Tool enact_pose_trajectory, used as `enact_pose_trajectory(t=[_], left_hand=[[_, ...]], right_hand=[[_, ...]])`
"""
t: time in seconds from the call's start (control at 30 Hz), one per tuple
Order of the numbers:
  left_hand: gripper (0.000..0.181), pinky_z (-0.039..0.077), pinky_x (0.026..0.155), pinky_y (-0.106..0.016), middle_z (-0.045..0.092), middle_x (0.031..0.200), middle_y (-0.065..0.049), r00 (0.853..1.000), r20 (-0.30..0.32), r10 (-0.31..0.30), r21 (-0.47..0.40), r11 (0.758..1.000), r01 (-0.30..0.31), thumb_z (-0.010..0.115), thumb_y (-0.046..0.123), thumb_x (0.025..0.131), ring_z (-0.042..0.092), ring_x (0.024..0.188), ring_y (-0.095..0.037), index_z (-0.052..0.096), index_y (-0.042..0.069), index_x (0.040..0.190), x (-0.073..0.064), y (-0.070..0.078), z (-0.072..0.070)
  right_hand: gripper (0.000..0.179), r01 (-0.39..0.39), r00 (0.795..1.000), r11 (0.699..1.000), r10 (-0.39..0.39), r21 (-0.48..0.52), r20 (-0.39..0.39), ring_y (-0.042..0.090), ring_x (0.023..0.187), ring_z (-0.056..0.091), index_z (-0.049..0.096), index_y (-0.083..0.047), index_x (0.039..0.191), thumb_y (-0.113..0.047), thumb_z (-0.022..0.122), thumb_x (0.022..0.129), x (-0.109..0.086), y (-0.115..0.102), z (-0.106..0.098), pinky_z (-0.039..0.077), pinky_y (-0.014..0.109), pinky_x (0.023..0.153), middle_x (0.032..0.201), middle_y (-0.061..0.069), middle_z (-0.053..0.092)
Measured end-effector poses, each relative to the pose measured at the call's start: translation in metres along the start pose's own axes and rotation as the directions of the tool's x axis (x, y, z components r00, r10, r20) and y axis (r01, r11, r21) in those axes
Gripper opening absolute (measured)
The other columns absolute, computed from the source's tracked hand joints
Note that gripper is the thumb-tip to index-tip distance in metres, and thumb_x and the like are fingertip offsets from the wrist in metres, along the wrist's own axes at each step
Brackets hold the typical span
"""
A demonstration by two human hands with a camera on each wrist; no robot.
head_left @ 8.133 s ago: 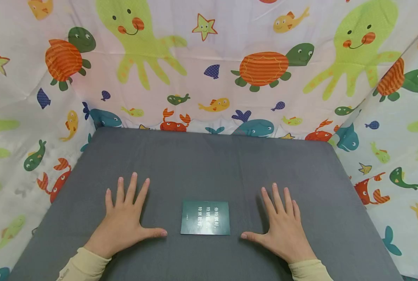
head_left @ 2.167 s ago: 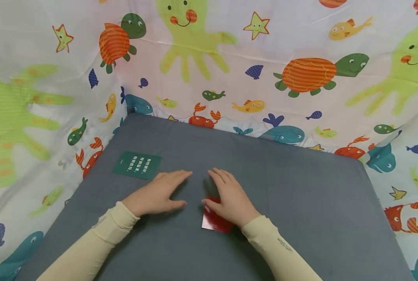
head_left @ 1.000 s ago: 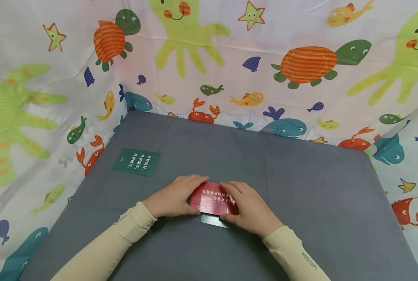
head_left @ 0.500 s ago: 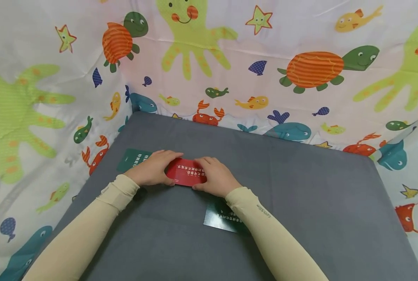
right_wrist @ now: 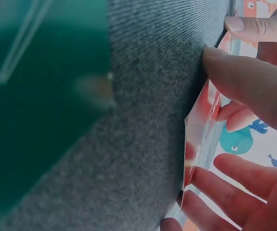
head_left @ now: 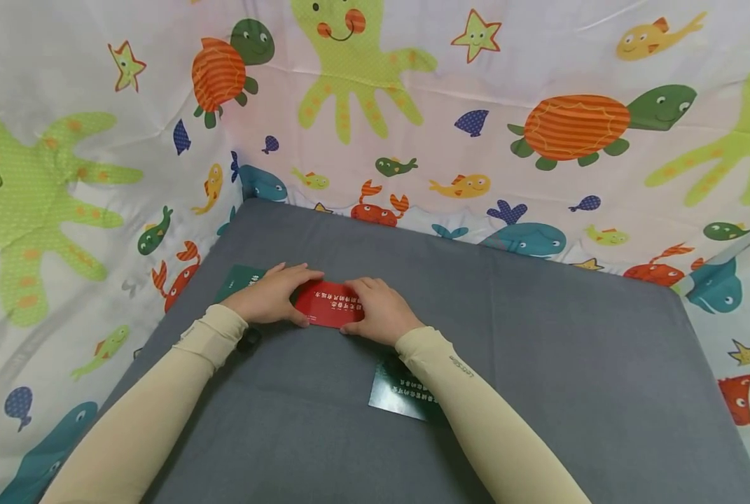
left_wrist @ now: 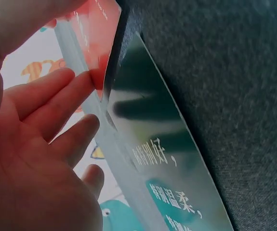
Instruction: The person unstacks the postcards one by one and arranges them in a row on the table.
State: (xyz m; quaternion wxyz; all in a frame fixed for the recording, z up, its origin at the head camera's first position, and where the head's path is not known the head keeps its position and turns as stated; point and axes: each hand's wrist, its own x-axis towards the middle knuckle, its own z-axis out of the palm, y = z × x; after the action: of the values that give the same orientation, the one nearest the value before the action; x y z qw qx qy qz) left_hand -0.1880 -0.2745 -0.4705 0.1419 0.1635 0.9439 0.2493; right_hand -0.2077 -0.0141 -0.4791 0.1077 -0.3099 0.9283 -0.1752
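A red card [head_left: 330, 305] with white printed characters lies low over the grey table, held at both ends. My left hand [head_left: 270, 294] grips its left end, thumb on the near edge and fingertips on the far edge. At the right end my right hand [head_left: 384, 311] pinches it the same way. A green card [head_left: 239, 278] lies just left of the red one, partly hidden behind my left hand; its white characters show in the left wrist view. Nearer to me, a second green card [head_left: 403, 392] lies partly under my right forearm.
A grey cloth [head_left: 538, 392] covers the table. Behind it and at both sides hangs a white curtain [head_left: 412, 63] printed with sea animals. A small dark object [head_left: 249, 341] shows beneath my left wrist.
Both hands took hold of the red card at the front middle and carried it left and away, beside the first green card. The second green card came into view underneath.
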Motion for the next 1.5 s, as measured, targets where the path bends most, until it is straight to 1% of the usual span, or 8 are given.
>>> enact_pose_trajectory(t=[0.53, 0.73, 0.83, 0.93, 1.07, 1.2, 1.33, 1.5], left_hand=[[0.094, 0.006, 0.135, -0.067, 0.05, 0.167, -0.014, 0.999, 0.037, 0.006, 0.0, 1.0, -0.006, 0.095, 0.027, 0.083, 0.032, 0.163, -0.042, 0.049, 0.012, 0.163, 0.009, 0.013, 0.003], [0.102, 0.009, 0.133, -0.069, 0.047, 0.169, -0.013, 0.999, 0.006, 0.04, 0.011, 0.999, -0.04, 0.097, 0.029, 0.078, 0.029, 0.164, -0.041, 0.045, 0.013, 0.164, 0.003, 0.022, 0.014], [0.106, 0.012, 0.132, -0.068, 0.045, 0.171, -0.01, 0.996, -0.03, 0.083, 0.005, 0.997, -0.083, 0.098, 0.031, 0.076, 0.028, 0.165, -0.037, 0.043, 0.015, 0.166, -0.005, 0.037, 0.019], [0.106, 0.016, 0.132, -0.065, 0.042, 0.173, -0.006, 0.99, -0.033, 0.14, 0.005, 0.99, -0.14, 0.096, 0.033, 0.079, 0.028, 0.165, -0.034, 0.041, 0.017, 0.167, -0.015, 0.061, 0.025], [0.102, 0.023, 0.131, -0.065, 0.044, 0.172, -0.006, 0.979, 0.008, 0.204, 0.025, 0.979, -0.205, 0.094, 0.035, 0.082, 0.034, 0.162, -0.032, 0.041, 0.017, 0.168, -0.028, 0.095, 0.037], [0.1, 0.026, 0.132, -0.062, 0.045, 0.17, -0.006, 0.969, 0.052, 0.243, 0.013, 0.97, -0.244, 0.092, 0.038, 0.085, 0.04, 0.158, -0.029, 0.04, 0.015, 0.168, -0.036, 0.122, 0.057], [0.1, 0.032, 0.131, -0.058, 0.047, 0.168, -0.006, 0.954, 0.085, 0.289, 0.034, 0.956, -0.292, 0.091, 0.042, 0.085, 0.043, 0.156, -0.028, 0.041, 0.01, 0.166, -0.038, 0.137, 0.078], [0.099, 0.037, 0.127, -0.054, 0.05, 0.165, -0.005, 0.946, 0.1, 0.308, 0.06, 0.947, -0.315, 0.091, 0.043, 0.086, 0.046, 0.153, -0.026, 0.043, 0.009, 0.165, -0.036, 0.146, 0.096]], right_hand=[[0.084, -0.029, 0.999, 0.999, 0.03, 0.018, -0.036, 0.024, 0.14, 0.054, 0.054, -0.015, 0.156, -0.046, 0.089, 0.087, -0.015, 0.01, 0.004, 0.051, 0.046, 0.118, 0.155, 0.004, 0.06], [0.089, -0.03, 0.997, 0.999, 0.033, 0.032, -0.075, 0.026, 0.147, 0.05, 0.052, -0.015, 0.159, -0.05, 0.089, 0.086, -0.038, 0.018, -0.003, 0.05, 0.048, 0.12, 0.16, 0.004, 0.054], [0.093, -0.052, 0.992, 0.998, 0.055, 0.037, -0.113, 0.027, 0.151, 0.048, 0.05, -0.015, 0.161, -0.053, 0.089, 0.085, -0.062, 0.026, -0.013, 0.049, 0.05, 0.121, 0.164, 0.004, 0.052], [0.094, -0.082, 0.987, 0.996, 0.087, 0.039, -0.136, 0.027, 0.151, 0.049, 0.049, -0.016, 0.162, -0.055, 0.088, 0.085, -0.09, 0.036, -0.02, 0.048, 0.051, 0.122, 0.164, 0.004, 0.051], [0.095, -0.11, 0.984, 0.993, 0.116, 0.053, -0.138, 0.029, 0.151, 0.05, 0.049, -0.016, 0.162, -0.057, 0.088, 0.086, -0.132, 0.047, -0.019, 0.046, 0.052, 0.124, 0.164, 0.005, 0.052], [0.101, -0.115, 0.982, 0.992, 0.122, 0.055, -0.143, 0.03, 0.149, 0.052, 0.05, -0.015, 0.161, -0.058, 0.092, 0.08, -0.17, 0.053, -0.015, 0.048, 0.054, 0.121, 0.161, 0.005, 0.056], [0.109, -0.104, 0.986, 0.993, 0.11, 0.054, -0.122, 0.029, 0.149, 0.052, 0.051, -0.014, 0.161, -0.058, 0.098, 0.073, -0.193, 0.055, -0.01, 0.051, 0.053, 0.117, 0.159, 0.004, 0.057], [0.108, -0.098, 0.991, 0.993, 0.103, 0.06, -0.088, 0.029, 0.152, 0.049, 0.049, -0.013, 0.162, -0.052, 0.099, 0.075, -0.205, 0.057, -0.004, 0.049, 0.054, 0.119, 0.161, 0.005, 0.055]])
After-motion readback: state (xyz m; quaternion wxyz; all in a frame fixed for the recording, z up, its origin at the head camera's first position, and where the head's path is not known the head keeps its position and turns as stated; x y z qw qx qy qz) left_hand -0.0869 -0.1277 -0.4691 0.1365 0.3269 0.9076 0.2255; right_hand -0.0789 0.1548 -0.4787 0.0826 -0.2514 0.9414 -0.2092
